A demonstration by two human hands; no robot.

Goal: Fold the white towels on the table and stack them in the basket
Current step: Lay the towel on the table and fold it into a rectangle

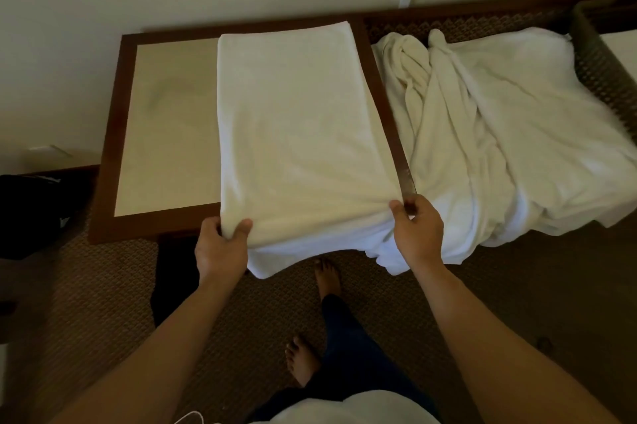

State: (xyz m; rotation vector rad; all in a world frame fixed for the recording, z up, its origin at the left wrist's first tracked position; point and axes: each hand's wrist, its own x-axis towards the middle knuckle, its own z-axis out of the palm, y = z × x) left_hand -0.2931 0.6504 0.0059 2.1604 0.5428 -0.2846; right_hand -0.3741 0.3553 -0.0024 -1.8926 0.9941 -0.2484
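Now both hands' fingers, left hand (220,244) and right hand (415,227), pinch the towel's (303,120) near corners.

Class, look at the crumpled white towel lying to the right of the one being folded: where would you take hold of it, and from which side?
Grip the crumpled towel at its near edge, which hangs over the table front, coming from the person's side. That edge is free; the far end is twisted into ropes.

Basket (596,54) cut off at right edge — contents mostly hidden
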